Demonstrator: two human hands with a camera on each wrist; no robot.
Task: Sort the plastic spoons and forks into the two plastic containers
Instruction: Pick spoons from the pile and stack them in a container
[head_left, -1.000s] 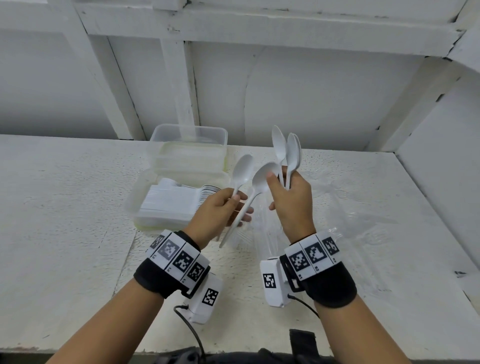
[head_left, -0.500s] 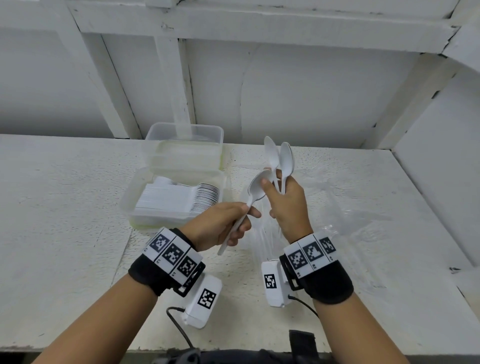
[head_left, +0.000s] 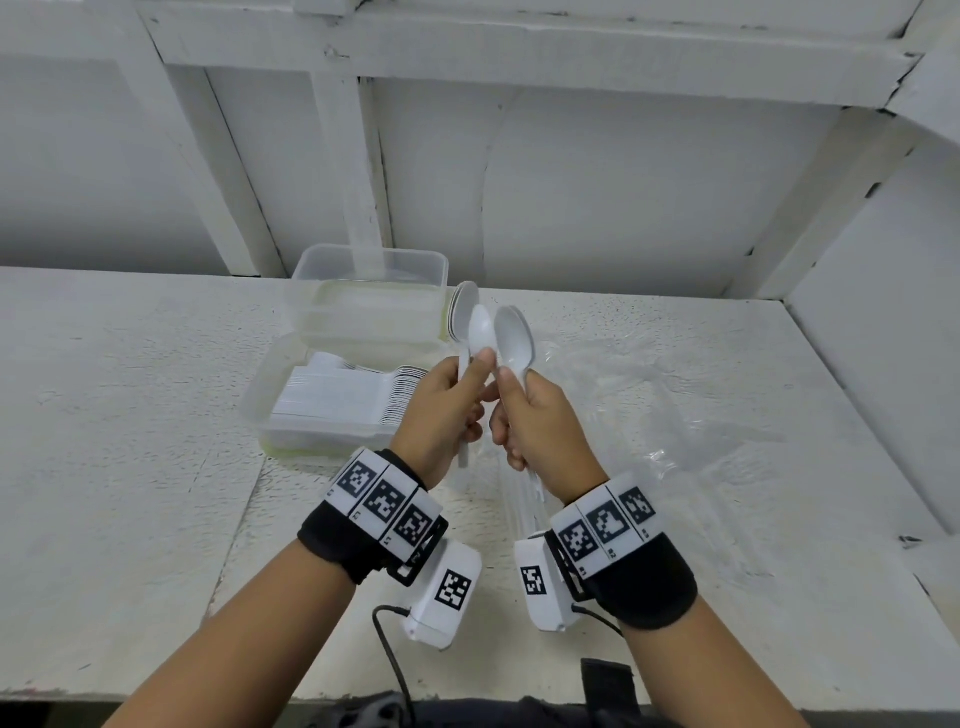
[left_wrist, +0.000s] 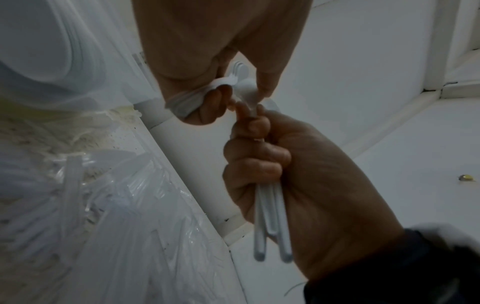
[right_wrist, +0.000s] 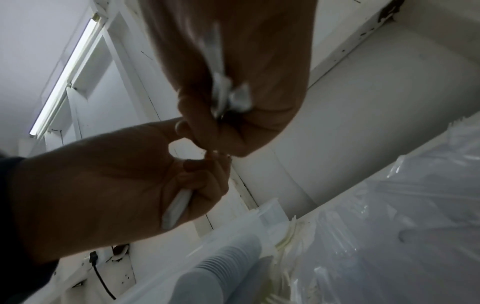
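Nearest the body, two wrist cameras (head_left: 442, 587) are seen strapped under marker bands, a cable trailing from the left one. Just beyond, both hands are raised side by side above the table (head_left: 130, 415), knuckles almost touching. The left hand (head_left: 441, 410) is curled round the handle of a spoon (head_left: 481, 332), thumb pressed just under its bowl; a second bowl (head_left: 464, 306) is glimpsed behind, though how it is held cannot be told. The right hand (head_left: 540, 431) is closed round a small bundle of spoons (head_left: 514, 343), bowls up, handles seen poking out below the fist in the left wrist view. A clear plastic bag (head_left: 649, 415) is spread beneath and to the right. Further back, the near tub (head_left: 260, 400) is packed with stacked white cutlery, and the far tub (head_left: 363, 291) is set touching it, by the wall.
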